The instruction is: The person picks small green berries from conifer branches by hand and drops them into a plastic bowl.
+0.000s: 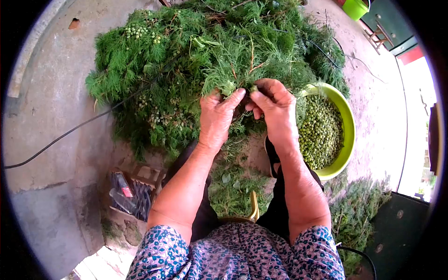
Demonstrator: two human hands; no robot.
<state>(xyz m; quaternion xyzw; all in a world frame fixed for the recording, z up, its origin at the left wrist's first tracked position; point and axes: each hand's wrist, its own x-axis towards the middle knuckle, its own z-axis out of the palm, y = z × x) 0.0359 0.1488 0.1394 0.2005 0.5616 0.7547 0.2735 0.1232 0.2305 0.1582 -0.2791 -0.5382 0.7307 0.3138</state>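
In front of me lies a big heap of cut evergreen branches [130, 65], bearing clusters of small pale green cones [136, 31]. My left hand [214, 119] is closed on a leafy evergreen sprig [227, 87] at the near edge of the heap. Close beside it, my right hand [280, 112] pinches a small green cone [254, 88] between thumb and forefinger. The two hands almost meet at the fingertips. To the right of my right forearm stands a lime green basin [351, 140] holding many loose green cones [319, 133].
A black cable [60, 136] runs from the left across the heap. At my left is a box [154, 172] with a clear bottle and other items. Stripped sprigs [357, 210] lie at the lower right and between my feet. A bright green bucket [355, 8] and wooden stool [378, 36] stand far right.
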